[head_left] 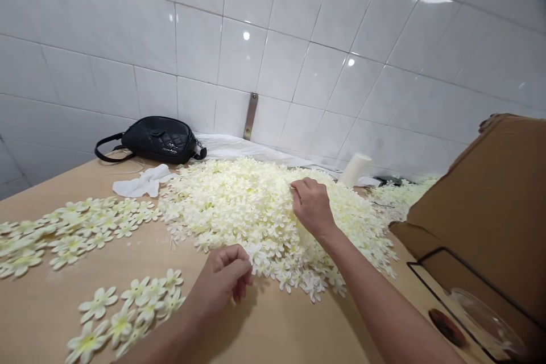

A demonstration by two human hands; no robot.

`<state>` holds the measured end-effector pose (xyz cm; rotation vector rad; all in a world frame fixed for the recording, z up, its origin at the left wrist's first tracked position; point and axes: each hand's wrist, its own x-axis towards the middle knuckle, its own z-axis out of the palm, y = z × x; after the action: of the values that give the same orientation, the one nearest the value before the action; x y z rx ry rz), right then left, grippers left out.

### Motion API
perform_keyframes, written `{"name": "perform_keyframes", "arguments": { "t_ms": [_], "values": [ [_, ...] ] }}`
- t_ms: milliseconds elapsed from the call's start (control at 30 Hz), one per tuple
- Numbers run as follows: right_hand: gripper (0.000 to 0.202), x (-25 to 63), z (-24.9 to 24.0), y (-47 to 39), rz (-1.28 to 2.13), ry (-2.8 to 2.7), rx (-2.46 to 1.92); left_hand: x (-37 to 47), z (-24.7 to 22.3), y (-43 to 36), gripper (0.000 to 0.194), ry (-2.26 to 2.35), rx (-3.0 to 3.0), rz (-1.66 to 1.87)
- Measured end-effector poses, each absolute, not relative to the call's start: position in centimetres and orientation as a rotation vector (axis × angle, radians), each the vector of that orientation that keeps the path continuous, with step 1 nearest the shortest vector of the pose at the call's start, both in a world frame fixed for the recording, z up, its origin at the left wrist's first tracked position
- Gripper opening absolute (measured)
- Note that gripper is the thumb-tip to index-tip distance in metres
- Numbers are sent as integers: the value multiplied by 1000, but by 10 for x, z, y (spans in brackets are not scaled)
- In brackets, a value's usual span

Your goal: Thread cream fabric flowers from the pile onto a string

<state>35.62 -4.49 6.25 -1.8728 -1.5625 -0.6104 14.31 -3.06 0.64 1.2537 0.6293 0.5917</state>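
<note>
A broad heap of small cream-white artificial flowers (239,193) covers the middle of the table. My right hand (313,205) reaches over the heap with its fingers pinched together at the flowers; what is between the fingertips, if anything, is hidden. Just in front of the heap's near edge, my left hand (228,276) is held with curled fingers, thumb against the index finger. I cannot make out anything in it. Larger flowers with yellow centres lie in a loose group (121,321) left of my left forearm. More of these large flowers (81,227) spread along the table's left side.
A black bag (157,139) and a crumpled white cloth (145,181) lie at the back left. Behind the heap stands a white cone (355,169). A cardboard box (490,199), a black wire frame (452,301) and a clear plastic lid (486,318) are at the right. A tiled wall (281,62) bounds the table.
</note>
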Motion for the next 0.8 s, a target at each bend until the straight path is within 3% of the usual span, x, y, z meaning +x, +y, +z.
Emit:
{"name": "perform_keyframes", "arguments": {
  "t_ms": [367,600,800],
  "values": [
    [18,327,60,-74,-621,-1658,-1757,142,11,-35,16,596,1184,659],
    [24,270,29,-113,-185,-1845,-1501,141,9,-37,14,520,1160,612],
    [24,269,15,-112,160,-1657,-1527,140,9,-34,14,492,1200,589]
  ]
}}
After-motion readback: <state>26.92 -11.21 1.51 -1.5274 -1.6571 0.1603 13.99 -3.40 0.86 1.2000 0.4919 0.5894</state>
